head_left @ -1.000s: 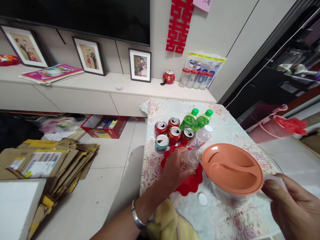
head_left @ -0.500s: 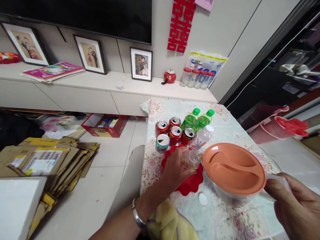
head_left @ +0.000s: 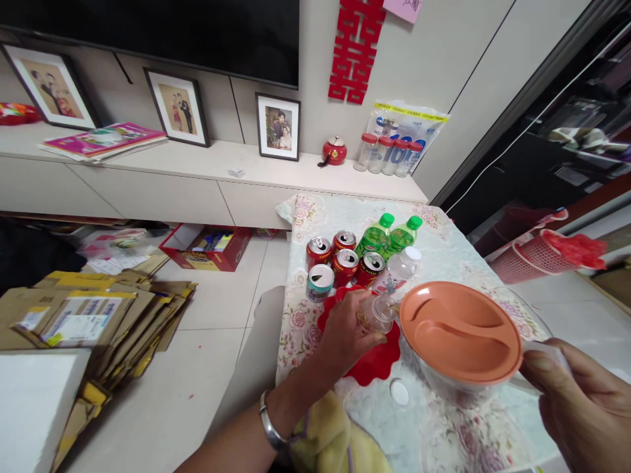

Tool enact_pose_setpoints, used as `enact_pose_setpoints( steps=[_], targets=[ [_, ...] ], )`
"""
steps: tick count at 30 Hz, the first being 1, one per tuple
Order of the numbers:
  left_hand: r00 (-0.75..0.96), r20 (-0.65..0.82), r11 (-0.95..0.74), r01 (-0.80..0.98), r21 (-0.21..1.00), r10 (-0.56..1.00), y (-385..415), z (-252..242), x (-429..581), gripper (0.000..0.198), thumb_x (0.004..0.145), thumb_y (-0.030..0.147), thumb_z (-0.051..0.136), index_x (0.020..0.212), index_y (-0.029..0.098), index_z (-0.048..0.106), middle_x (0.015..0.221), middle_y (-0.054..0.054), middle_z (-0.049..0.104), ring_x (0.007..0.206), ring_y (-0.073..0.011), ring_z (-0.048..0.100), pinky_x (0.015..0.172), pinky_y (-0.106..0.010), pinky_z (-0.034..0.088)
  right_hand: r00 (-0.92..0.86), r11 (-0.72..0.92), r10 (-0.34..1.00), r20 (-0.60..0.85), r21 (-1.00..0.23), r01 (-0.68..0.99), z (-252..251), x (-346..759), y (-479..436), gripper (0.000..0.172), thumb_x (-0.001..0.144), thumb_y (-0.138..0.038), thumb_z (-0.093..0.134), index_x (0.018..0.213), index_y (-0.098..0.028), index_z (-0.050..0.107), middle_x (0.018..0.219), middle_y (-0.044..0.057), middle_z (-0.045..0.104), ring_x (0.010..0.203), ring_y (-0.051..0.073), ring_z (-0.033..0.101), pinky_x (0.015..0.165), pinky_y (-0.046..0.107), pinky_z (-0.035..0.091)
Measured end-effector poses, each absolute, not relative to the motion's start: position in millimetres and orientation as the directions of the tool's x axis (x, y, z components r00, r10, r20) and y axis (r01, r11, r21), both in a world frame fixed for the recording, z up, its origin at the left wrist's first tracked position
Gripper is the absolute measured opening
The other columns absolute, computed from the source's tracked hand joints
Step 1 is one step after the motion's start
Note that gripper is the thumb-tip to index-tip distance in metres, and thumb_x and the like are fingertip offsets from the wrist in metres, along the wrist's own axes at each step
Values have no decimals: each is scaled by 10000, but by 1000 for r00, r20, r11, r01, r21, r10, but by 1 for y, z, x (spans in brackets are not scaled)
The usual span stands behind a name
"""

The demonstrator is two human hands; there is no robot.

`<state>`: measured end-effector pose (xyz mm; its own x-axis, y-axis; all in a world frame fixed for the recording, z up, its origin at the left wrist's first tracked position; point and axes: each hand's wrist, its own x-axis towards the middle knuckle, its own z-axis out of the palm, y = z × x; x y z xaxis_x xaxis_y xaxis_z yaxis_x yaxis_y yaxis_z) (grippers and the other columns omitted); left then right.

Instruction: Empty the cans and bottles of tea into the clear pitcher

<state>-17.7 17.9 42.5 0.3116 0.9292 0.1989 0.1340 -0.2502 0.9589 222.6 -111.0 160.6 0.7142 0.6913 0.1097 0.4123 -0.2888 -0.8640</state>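
My left hand is wrapped round a clear, uncapped plastic bottle, held tilted above a red scalloped dish. In my right hand is the handle of a clear pitcher with an orange lid. The pitcher leans toward the bottle, its spout side close to the bottle's mouth. A white cap lies on the flowered tablecloth below the dish. Behind the dish stand several opened cans, a clear bottle with a white cap and two green bottles.
Past the table, a white cabinet holds picture frames, a red pot and red-lidded jars. Flattened cardboard and a red box are on the floor at left, a pink basket at right.
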Motion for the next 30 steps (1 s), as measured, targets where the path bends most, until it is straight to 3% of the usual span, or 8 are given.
enact_pose_setpoints(
  steps=[9,16,30],
  targets=[
    [308,190,-241,140,960,932,18,41,-18,642,703,128,834,1272,314,601,1331,-21,716,1233,-331,705,1036,-504,596,705,-294,696,137,-841,454,164,221,-111,501,737,-713,815,753,-230,681,550,-26,377,482,94,264,373,268,178],
    [338,141,-190,117,975,931,19,42,-17,658,713,103,832,1289,307,588,1390,-37,683,1293,-334,662,1135,-535,523,690,-282,710,137,-843,458,165,221,-112,493,745,-702,819,764,-228,687,552,-27,353,489,96,239,380,278,156],
    [340,160,-222,154,963,927,19,41,-16,684,686,127,849,1299,266,580,1384,-63,680,1281,-327,663,1095,-514,537,700,-294,704,121,-848,442,165,223,-111,492,731,-680,841,726,-221,664,526,-26,327,460,96,251,381,275,152]
  ],
)
